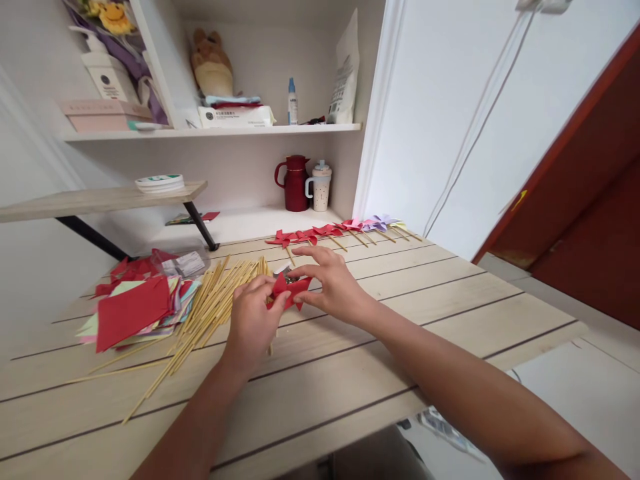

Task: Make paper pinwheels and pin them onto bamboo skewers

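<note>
Between my two hands is a red paper pinwheel [298,288] with folded blades. My left hand [254,317] is closed on its left side, thumb on the front. My right hand [334,285] grips its right side between thumb and fingers, with the index finger raised. A small open container of shiny bits [289,275] sits just behind the paper, partly hidden by my fingers. A short stick end [271,348] shows below my left hand; whether it is joined to the pinwheel is hidden.
Many thin wooden sticks [213,313] lie left of my hands, beside a stack of coloured paper squares [133,312] and a clear plastic box [187,263]. Finished pinwheels [327,231] on sticks line the table's back edge. A red jug [296,185] and a cup [321,187] stand behind.
</note>
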The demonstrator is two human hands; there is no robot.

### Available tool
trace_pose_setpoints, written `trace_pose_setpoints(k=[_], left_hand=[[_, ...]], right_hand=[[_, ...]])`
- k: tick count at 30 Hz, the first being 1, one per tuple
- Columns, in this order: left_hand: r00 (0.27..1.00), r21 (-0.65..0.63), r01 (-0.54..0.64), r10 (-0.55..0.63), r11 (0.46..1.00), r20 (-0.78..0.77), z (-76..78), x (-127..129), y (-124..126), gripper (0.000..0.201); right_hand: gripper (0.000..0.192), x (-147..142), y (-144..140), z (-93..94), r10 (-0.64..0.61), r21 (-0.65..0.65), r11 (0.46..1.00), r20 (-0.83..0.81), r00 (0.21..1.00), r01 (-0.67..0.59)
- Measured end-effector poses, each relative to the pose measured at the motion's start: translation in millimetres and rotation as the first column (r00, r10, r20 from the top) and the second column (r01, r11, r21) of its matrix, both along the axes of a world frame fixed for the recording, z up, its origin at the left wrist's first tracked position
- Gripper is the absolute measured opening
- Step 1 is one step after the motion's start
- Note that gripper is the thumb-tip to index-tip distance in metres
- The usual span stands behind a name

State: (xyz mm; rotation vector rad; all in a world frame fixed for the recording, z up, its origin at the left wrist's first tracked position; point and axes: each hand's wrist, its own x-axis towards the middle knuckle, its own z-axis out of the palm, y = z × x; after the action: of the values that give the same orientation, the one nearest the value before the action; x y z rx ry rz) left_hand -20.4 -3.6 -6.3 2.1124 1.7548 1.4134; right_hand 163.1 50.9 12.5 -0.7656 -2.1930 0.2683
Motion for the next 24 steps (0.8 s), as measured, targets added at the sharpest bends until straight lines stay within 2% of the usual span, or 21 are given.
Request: trace_pose_setpoints(k=[7,14,18,20,21,23,24], left_hand=[[0.998,0.051,0.003,0.0,0.999,-0.055,3.3,3.7,-2.8,0.012],[0.999,0.056,0.029,-0.027,0.998,-0.035,3.3,3.9,-2.3,0.01],[0.999,0.051,0.02,-0.022,0.998,0.024,3.2,4.8,-3.4,0.011],[0.994,0.098,0.006,-0.016,0.995,0.104,4.6,4.8,-5.1,0.03],[0.986,0.13,-0.002,-0.02,0.992,0.163,5.4,4.3,-5.9,0.044],[0.95,0.185,-0.016,-0.042,0.983,0.31,6.5,2.0,-6.6,0.068],[0.918,0.201,-0.029,-0.053,0.979,0.394,6.7,0.4,-6.5,0.076]], right_hand=[[0.007,-0.8,0.9,-1.2,0.04,-0.026,0.999,-0.049,0.998,-0.041],[0.01,-0.9,3.5,-1.0,0.093,-0.062,0.993,-0.042,0.995,-0.096],[0.01,-2.4,-1.3,2.8,0.095,-0.188,0.974,-0.15,0.984,-0.123],[0.011,-3.7,-4.3,4.0,0.068,-0.354,0.921,-0.267,0.961,-0.164],[0.012,-4.4,-5.3,4.3,0.04,-0.46,0.865,-0.335,0.941,-0.2],[0.015,-5.4,-6.1,4.9,-0.037,-0.635,0.708,-0.471,0.881,-0.309],[0.017,-5.7,-5.9,5.2,-0.078,-0.678,0.635,-0.532,0.843,-0.369]])
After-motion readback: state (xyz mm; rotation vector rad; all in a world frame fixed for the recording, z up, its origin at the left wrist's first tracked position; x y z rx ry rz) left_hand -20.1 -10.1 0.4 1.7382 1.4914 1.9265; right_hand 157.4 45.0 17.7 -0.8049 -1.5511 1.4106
